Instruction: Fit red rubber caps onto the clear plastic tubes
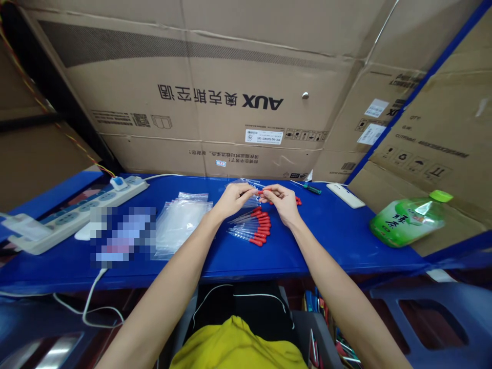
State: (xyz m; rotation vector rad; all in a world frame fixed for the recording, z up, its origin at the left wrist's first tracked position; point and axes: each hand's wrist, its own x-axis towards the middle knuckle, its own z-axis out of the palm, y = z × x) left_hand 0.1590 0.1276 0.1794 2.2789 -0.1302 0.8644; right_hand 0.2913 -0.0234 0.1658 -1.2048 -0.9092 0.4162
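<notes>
Both my hands are raised over the far middle of the blue table [330,241]. My left hand [232,198] pinches the clear glass end of a dropper pipette [260,191]. My right hand [283,202] pinches its red bulb end. The two hands almost touch. Just below them several glass pipettes with red bulbs [253,227] lie in a row on the table. A few loose red bulbs [298,200] lie beside my right hand. A clear bag [246,183] lies behind my left hand.
A stack of clear plastic bags [180,225] lies left of the pipettes. Further left are a white power strip [77,212] and a blurred object. A green bottle [408,219] lies at the right, a white device [346,195] and a screwdriver [312,188] at the back. Cardboard boxes [246,92] wall the table.
</notes>
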